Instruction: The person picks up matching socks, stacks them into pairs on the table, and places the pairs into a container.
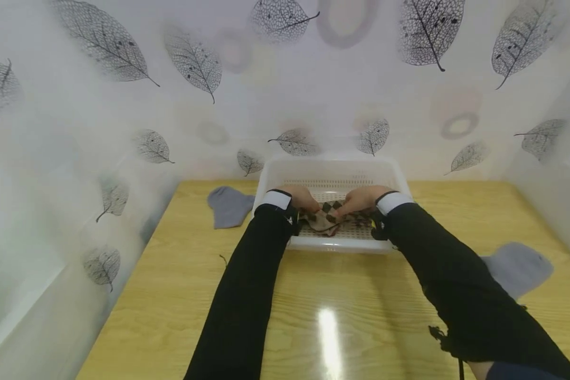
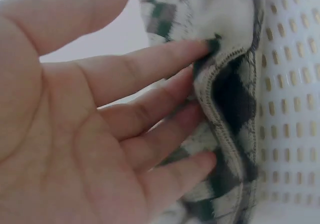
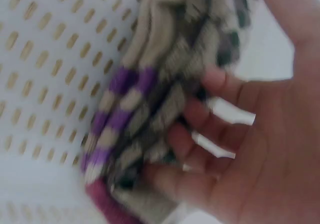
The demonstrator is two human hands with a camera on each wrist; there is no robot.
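Note:
A white plastic basket (image 1: pixel 339 245) with a slotted bottom stands against the back wall. Inside it lies a green-and-cream checkered sock (image 2: pixel 232 101), bunched together with other knitted socks. My left hand (image 1: pixel 304 198) reaches in from the left; its fairly straight fingertips touch the checkered fabric, the thumb apart. From the other side my right hand (image 1: pixel 362 198) lays its fingers against the bunch, thumb spread away. Beside these fingers, in the right wrist view, runs a beige sock with purple stripes (image 3: pixel 117 114) and a pink end. The undersides of the socks are hidden.
A grey sock (image 1: pixel 230 206) lies left of the basket on the wooden table (image 1: pixel 171 295). Another grey sock (image 1: pixel 520 269) lies at the right, partly behind my right sleeve. The leaf-patterned wall covering (image 1: pixel 342 100) rises directly behind the basket.

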